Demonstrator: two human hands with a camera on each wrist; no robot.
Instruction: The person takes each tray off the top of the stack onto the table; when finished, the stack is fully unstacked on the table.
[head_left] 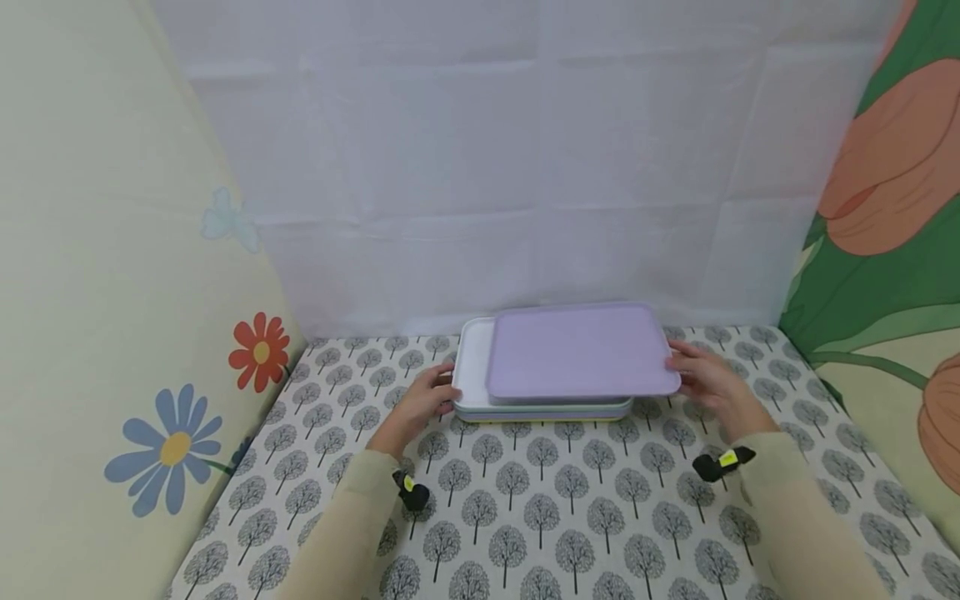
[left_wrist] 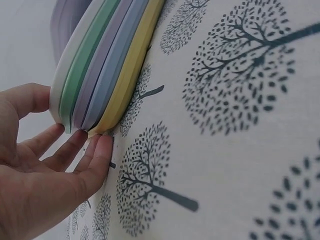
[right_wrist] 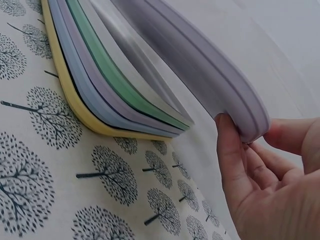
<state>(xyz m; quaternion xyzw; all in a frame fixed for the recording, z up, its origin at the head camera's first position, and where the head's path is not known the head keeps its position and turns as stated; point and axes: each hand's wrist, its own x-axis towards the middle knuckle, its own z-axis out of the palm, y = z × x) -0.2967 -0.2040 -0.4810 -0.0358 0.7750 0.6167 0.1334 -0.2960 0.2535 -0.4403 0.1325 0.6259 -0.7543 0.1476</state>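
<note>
A purple tray [head_left: 577, 350] is held by its right end, pinched between the thumb and fingers of my right hand [head_left: 708, 379]. It overlaps the white tray [head_left: 471, 367] below, shifted to the right. In the right wrist view a gap shows between the raised purple tray [right_wrist: 220, 70] and the stack. Under the white tray lie a green tray [left_wrist: 81, 65], a lavender tray [left_wrist: 98, 65], a blue tray [left_wrist: 115, 65] and a yellow tray [left_wrist: 132, 65] at the bottom. My left hand [head_left: 423, 400] touches the stack's left end, its fingertips spread along the tray edges.
The stack rests on a tree-patterned cloth [head_left: 540, 508], near the white sheet [head_left: 540, 167] at the back. A flower-printed wall [head_left: 90, 292] stands on the left, another printed wall [head_left: 885, 292] on the right.
</note>
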